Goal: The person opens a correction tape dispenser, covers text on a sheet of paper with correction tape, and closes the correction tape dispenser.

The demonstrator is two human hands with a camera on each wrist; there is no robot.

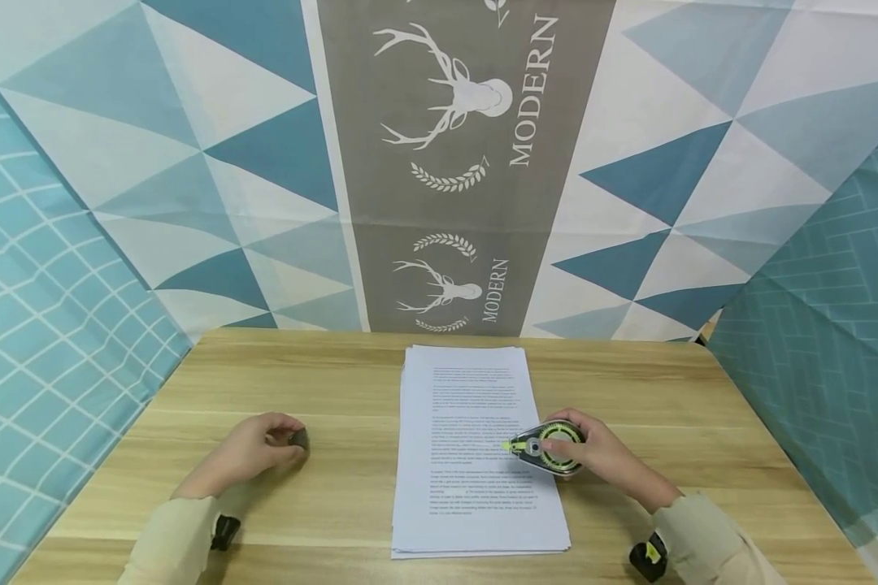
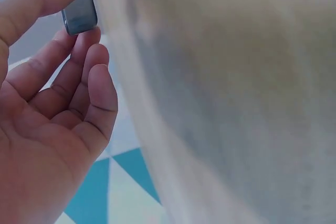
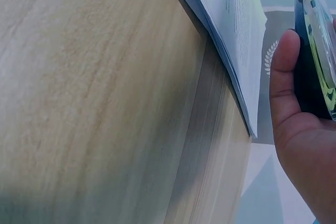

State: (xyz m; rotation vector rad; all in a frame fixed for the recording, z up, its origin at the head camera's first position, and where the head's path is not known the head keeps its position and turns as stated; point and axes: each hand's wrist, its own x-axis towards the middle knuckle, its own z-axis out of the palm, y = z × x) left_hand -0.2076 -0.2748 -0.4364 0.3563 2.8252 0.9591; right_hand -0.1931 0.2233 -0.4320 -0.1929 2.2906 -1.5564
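My right hand (image 1: pixel 603 455) grips a correction tape dispenser (image 1: pixel 530 448) with a clear body, a dark back and a lime-green ring. Its green tip points left, over the printed text on a stack of white paper (image 1: pixel 475 532). A short white strip breaks a text line just left of that tip. In the right wrist view the dispenser (image 3: pixel 307 61) sits against the palm. Left of the stack, my left hand (image 1: pixel 245 451) pinches a small dark grey cap-like piece (image 2: pixel 80 11) between thumb and fingertips, close over the table.
The stack lies in the middle of a wooden table (image 1: pixel 336 487), its sheets slightly uneven along the edges. A patterned cloth backdrop (image 1: pixel 439 203) rises behind the table's far edge. Tiled-pattern cloths (image 1: pixel 51 268) stand at both sides.
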